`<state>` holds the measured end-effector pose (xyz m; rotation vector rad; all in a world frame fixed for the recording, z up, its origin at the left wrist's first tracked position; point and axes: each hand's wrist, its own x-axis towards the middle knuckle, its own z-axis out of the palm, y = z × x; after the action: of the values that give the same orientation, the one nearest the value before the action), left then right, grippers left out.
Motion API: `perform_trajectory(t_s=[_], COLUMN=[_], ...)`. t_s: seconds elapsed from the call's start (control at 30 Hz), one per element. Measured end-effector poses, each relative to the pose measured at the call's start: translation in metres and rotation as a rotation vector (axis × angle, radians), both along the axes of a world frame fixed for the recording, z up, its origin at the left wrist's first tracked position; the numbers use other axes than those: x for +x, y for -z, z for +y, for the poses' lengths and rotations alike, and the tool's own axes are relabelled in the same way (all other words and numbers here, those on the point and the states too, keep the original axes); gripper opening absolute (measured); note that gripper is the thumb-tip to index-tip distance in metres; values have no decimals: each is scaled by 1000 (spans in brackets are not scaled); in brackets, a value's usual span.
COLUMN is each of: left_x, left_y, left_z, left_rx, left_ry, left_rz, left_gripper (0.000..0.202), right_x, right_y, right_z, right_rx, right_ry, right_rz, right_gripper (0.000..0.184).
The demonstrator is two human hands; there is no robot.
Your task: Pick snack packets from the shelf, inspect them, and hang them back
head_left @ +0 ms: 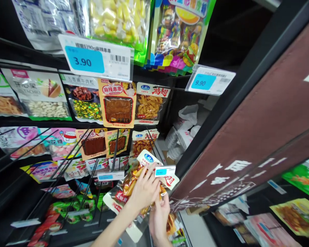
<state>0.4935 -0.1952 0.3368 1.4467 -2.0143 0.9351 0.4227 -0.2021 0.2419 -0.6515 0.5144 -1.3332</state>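
Observation:
Low in the middle of the head view, a clear snack bag (130, 183) with brown pieces inside, white ends and red print is tilted at the end of a display hook. My left hand (146, 185) lies across its front, fingers bent over the bag. Below and to the right, my right hand (161, 212) grips its lower right side, thumb and fingers closed. A small price tag (165, 171) overlaps the bag's upper right corner. Another white bag edge (134, 232) shows beneath; whether it belongs to a second bag I cannot tell. Behind hangs a similar bag (142, 144).
Rows of hanging snack bags (118, 106) fill the rack on the left, with thin metal hooks (115, 149) jutting out. Large price tags (96, 56) hang above. A dark post (226, 103) and a brown panel (260, 113) stand close on the right. White plastic bags (182, 133) sit behind.

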Motion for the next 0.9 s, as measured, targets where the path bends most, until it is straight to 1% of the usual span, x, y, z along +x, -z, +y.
perform_trajectory(t_s=[0.07, 0.13, 0.2, 0.27, 0.33, 0.37, 0.4, 0.43, 0.47, 0.53, 0.57, 0.6, 0.63, 0.7, 0.77, 0.83, 0.9], left_x=[5, 12, 22, 35, 52, 60, 69, 77, 85, 97, 100, 102, 102, 100, 97, 95, 97], left_y=[-4, -11, -19, -25, -28, -28, -27, -25, -22, -14, -10, -5, -1, 5, 9, 12, 13], left_z=[1, 1, -2, -8, -18, -23, -27, -31, -33, -34, -33, -31, -29, -25, -24, -26, -30], left_rx=[32, 64, 74, 68, 40, 31, 50, 111, 223, 533, 677, 771, 807, 755, 657, 582, 494], left_ry=[3, -13, -40, -63, -85, -102, -114, -99, -41, 165, 275, 364, 415, 434, 428, 393, 350], left_rz=[19, 57, 116, 211, 391, 521, 674, 839, 997, 1238, 1309, 1352, 1379, 1412, 1433, 1477, 1525], left_gripper=[30, 31, 38, 47, 56, 63, 71, 76, 78, 72, 67, 62, 59, 56, 54, 54, 55], right_x=[4, 7, 8, 8, 5, 2, -1, -4, -7, -13, -16, -18, -21, -27, -33, -40, -46], right_y=[-5, -9, -11, -10, -7, -6, -5, -4, -4, -6, -7, -8, -8, -4, 8, 28, 53], right_z=[-1, -5, -11, -18, -23, -26, -28, -30, -31, -33, -35, -36, -37, -40, -42, -40, -34], right_rx=[37, 41, 32, 30, 28, 16, -1, -24, -51, -92, -102, -104, -100, -93, -95, -86, -45], right_ry=[-45, -79, -89, -81, -85, -88, -91, -92, -90, -82, -80, -81, -85, -118, -169, -218, -271], right_rz=[-53, -62, -29, 5, 22, 38, 62, 92, 123, 171, 188, 206, 225, 244, 221, 186, 181], right_gripper=[69, 64, 60, 61, 63, 61, 59, 56, 55, 53, 54, 54, 55, 57, 59, 61, 64])
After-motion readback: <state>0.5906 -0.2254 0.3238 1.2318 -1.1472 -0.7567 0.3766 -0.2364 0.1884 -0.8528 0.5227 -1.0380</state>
